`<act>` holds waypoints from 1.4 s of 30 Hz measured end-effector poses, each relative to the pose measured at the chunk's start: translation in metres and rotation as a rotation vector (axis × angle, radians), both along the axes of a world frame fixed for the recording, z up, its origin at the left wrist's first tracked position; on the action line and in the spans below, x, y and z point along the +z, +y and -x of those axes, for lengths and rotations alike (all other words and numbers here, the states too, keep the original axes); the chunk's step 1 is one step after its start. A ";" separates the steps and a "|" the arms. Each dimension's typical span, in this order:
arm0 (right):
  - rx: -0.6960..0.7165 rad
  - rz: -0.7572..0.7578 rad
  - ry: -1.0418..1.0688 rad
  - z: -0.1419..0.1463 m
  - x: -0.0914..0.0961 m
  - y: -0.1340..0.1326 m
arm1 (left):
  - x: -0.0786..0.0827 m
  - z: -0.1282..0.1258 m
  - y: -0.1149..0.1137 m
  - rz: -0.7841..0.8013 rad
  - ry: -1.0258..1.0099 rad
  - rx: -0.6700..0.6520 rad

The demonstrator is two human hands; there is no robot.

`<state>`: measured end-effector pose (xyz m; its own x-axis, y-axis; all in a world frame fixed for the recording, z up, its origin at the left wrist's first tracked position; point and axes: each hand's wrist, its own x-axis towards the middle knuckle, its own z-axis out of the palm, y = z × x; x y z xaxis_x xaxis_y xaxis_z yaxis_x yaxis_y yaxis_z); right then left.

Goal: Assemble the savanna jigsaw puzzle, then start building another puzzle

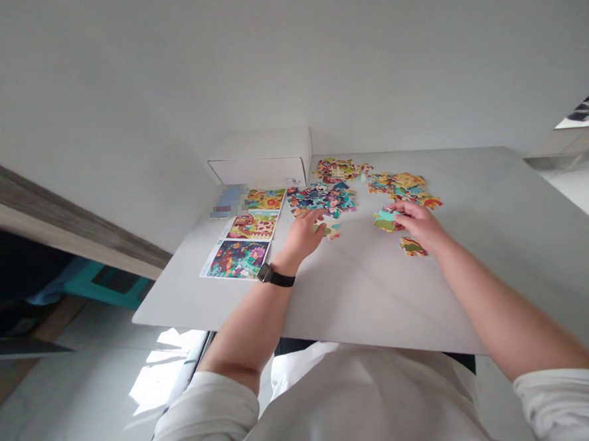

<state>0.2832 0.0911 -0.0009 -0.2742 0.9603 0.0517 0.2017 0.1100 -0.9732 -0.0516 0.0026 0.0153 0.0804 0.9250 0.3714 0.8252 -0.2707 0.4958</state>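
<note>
Left hand (301,236) low over the worktop (379,295), fingers loosely curled in a narrowish shape, right up against a cream-and-teal jigsaw piece (329,229). Honestly can't tell if that piece is actually gripped. Black watch (275,275) on that wrist. Right hand (418,225) holding a teal-and-green jigsaw piece (385,220) at the fingertips, with a loose orange-and-green piece (412,246) just beside it.

Between the hands and the far edge, three messy piles: a blue-heavy pile (322,200) just past the left hand, a red-and-yellow pile (338,170) behind it, and a yellow-and-orange pile (397,186) off to the right. Three colourful picture cards (236,259) in a row on the left, near a white cardboard box (261,159) against the wall.
</note>
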 end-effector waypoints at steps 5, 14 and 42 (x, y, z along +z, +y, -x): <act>0.015 0.019 0.024 -0.001 -0.001 0.001 | 0.001 0.001 0.000 0.005 -0.012 -0.021; 0.020 0.021 0.035 0.002 0.001 -0.001 | -0.004 0.004 0.005 0.007 0.003 -0.008; 0.201 0.089 0.092 0.031 0.013 -0.029 | 0.015 0.003 -0.001 0.219 -0.361 -0.142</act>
